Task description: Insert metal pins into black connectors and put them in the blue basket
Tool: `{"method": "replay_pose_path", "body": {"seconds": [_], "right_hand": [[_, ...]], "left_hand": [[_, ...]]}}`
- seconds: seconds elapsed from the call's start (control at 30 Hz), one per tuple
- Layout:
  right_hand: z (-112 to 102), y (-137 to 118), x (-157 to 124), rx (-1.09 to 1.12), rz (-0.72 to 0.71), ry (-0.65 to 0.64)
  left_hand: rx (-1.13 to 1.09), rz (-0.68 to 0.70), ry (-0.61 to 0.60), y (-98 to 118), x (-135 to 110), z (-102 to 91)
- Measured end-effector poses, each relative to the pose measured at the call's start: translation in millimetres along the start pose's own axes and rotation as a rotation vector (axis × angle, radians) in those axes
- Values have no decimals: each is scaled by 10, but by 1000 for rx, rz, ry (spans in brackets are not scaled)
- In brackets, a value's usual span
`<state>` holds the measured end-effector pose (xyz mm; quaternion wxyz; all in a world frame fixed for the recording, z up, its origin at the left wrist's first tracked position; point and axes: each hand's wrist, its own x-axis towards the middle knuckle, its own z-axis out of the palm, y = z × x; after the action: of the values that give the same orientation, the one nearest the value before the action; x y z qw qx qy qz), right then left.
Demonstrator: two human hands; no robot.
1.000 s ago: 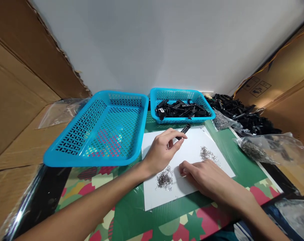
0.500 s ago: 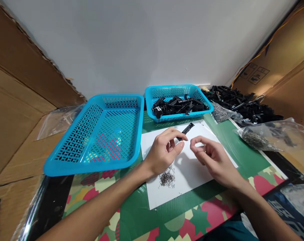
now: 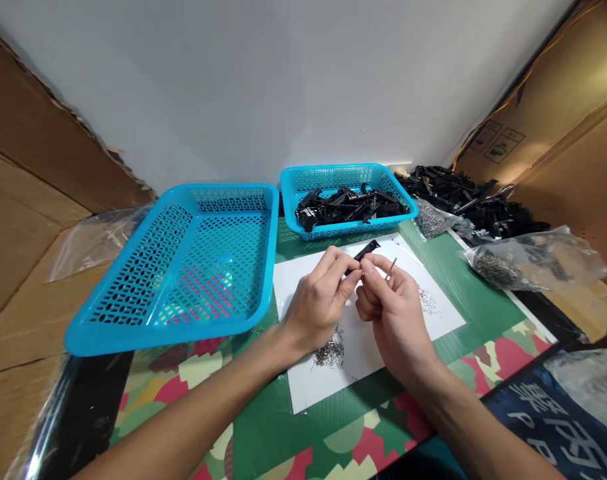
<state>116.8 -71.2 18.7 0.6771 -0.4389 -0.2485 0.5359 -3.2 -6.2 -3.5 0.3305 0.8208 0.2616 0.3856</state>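
My left hand pinches a small black plastic part over a white sheet. Close beside it, my right hand is closed on a thin metal spring clip whose end sticks up by the black part. A small heap of metal spring clips lies on the sheet under my left wrist. Another scatter of spring clips lies just right of my right hand.
A large blue basket holding nothing stands at the left. A smaller blue basket holds black parts. A loose pile of black parts and clear bags of metal clips lie at the right. Cardboard walls flank both sides.
My right hand has risen from the sheet with a metal clip and come up against my left hand and the black part. The view has shifted slightly.
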Motion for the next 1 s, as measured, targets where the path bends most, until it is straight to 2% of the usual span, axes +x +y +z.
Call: {"method": "replay_pose_path", "body": {"seconds": [0.17,0.27,0.43,0.53,0.77,1.0], "right_hand": [[57,48,-29,3,2,47],[-10,17,-39,-160,-75,32],[-233,-148,-4,-728,-401,-41],[-364,-207,44,-937,-478,-80],[-590,-277,115,-1094,-584,-173],[-625,-385,118,-1108,-529,-263]], "left_hand": [[160,27,113,44,-21,10],[203,24,159,54,-31,11],[258,-23,18,75,-26,17],[330,-23,-37,81,-21,28],[352,6,-199,56,-17,23],[128,-51,-254,79,8,-36]]}}
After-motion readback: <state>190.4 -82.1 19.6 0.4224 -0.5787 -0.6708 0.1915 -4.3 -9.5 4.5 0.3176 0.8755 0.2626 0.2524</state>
